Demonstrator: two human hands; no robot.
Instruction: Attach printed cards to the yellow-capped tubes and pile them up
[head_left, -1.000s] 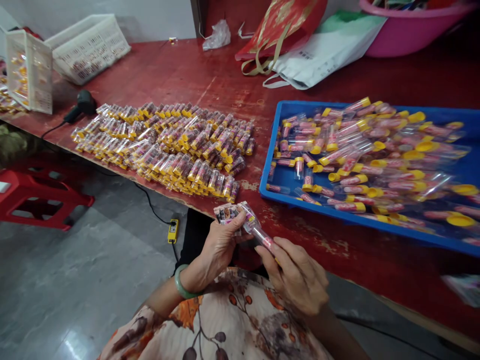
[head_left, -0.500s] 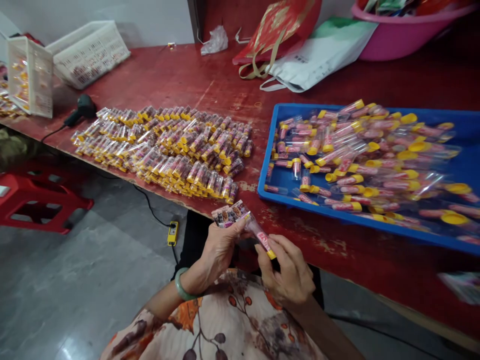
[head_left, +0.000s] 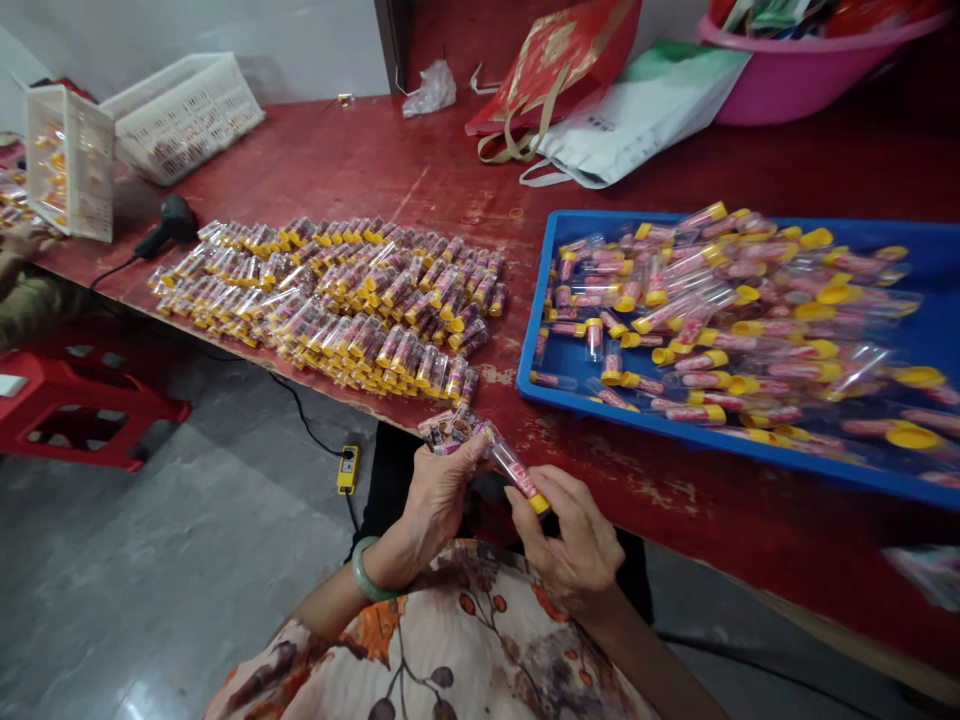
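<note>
Red counter (head_left: 465, 180) | apparently done: wrapped tubes (head_left: 360, 290) stacked at left | seemingly remaining: loose tubes (head_left: 799, 370) in blue tray (head_left: 570, 400) at right | left grip (head_left: 442, 495): pinches printed wrappers (head_left: 442, 430) | right grip (head_left: 574, 540): holds one tube (head_left: 514, 468) by capped end, just beside left grip

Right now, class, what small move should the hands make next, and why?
Probably the right hand should ease the tube gently toward the left hand: the right hand grips it near its yellow cap, and its other end is by the printed wrappers pinched in the left hand.
</note>
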